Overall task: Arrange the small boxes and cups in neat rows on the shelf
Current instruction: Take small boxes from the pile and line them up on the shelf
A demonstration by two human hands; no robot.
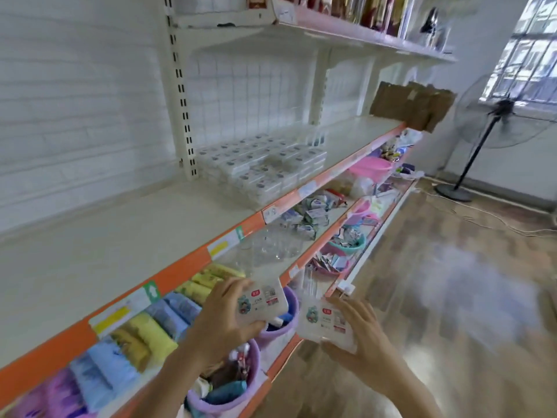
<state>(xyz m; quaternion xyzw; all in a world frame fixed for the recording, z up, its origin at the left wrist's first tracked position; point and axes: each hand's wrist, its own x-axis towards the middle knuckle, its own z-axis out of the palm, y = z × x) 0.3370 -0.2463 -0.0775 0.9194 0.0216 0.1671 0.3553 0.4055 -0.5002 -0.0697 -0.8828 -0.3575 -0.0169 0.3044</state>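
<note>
Left hand point(224, 319) at lower centre of frame, fingers curled round small white box point(265, 300), held in front of orange shelf edge point(180, 270). Right hand point(360, 336) lower right of centre, fingers and thumb gripping second white box point(324, 322), just beside first. Rows of stacked clear boxes point(265, 167) on cream shelf at frame centre. Clear cups point(271, 245) on shelf below. Purple tub point(280, 324) under left-hand box.
</note>
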